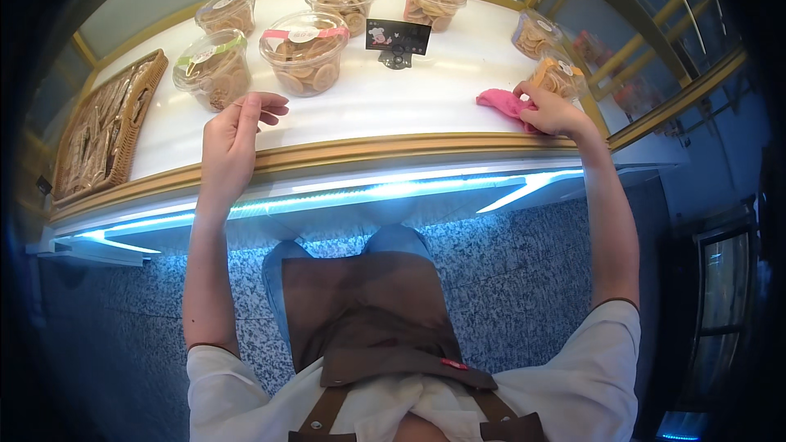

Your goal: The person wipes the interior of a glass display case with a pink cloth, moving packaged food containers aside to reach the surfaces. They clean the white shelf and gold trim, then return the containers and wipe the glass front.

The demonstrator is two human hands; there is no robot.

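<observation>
Right hand (555, 111) grip holds the pink cloth (499, 101) on the white surface (409, 98), far right; left hand (233, 137) hovers loosely curled, holding nothing.

White tee, brown apron w/ straps

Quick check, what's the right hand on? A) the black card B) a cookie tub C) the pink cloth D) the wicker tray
C: the right hand presses the pink cloth on the white shelf, next to a cookie tub but not gripping it; the left hand is bare.
</observation>
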